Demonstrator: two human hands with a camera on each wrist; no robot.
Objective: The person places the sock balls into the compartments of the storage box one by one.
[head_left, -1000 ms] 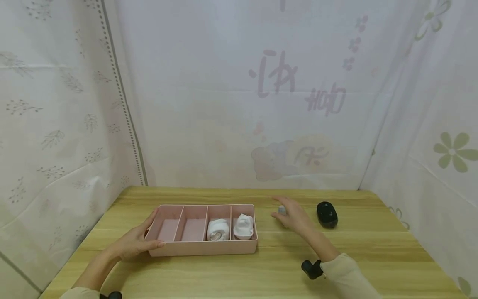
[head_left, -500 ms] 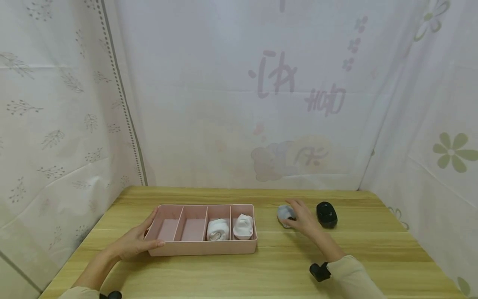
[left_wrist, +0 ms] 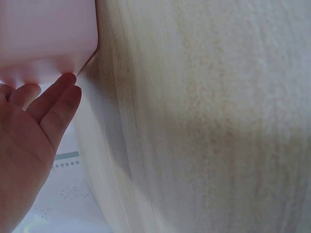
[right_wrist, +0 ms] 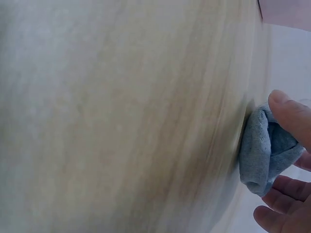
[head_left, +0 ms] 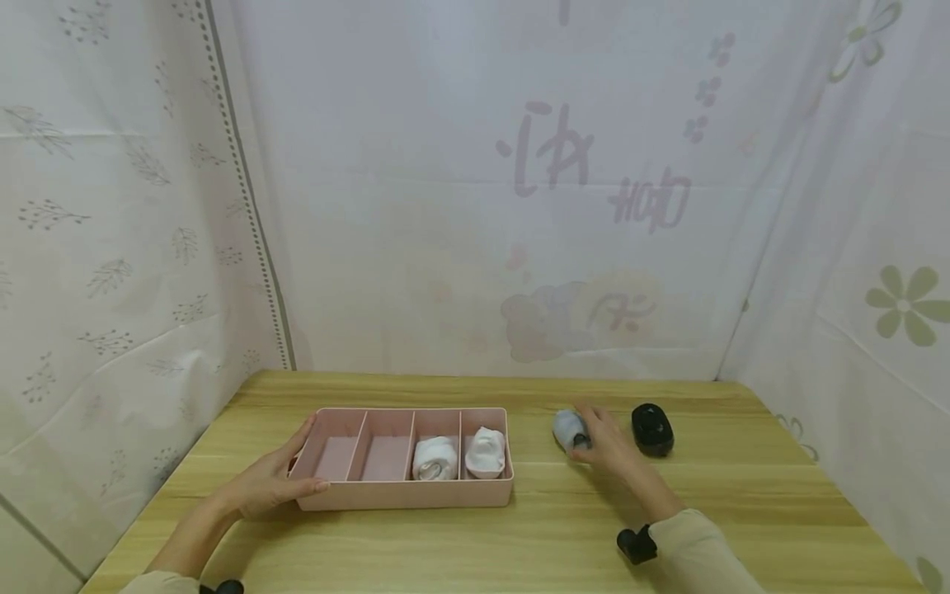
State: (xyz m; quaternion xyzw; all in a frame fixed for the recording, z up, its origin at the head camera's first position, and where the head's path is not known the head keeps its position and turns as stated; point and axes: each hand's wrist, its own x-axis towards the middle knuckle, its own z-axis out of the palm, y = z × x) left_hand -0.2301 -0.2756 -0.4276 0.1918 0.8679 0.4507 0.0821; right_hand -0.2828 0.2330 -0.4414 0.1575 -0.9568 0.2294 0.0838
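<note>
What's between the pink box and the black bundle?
In the head view: bare table beside the box, then the grey bundle, then the right hand touching it, short of the black bundle.

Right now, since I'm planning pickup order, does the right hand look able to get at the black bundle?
Probably yes: the black bundle lies close to the right hand, with nothing visible between them. The hand holds the grey cloth roll, though, so it would likely need to let go first.
</note>
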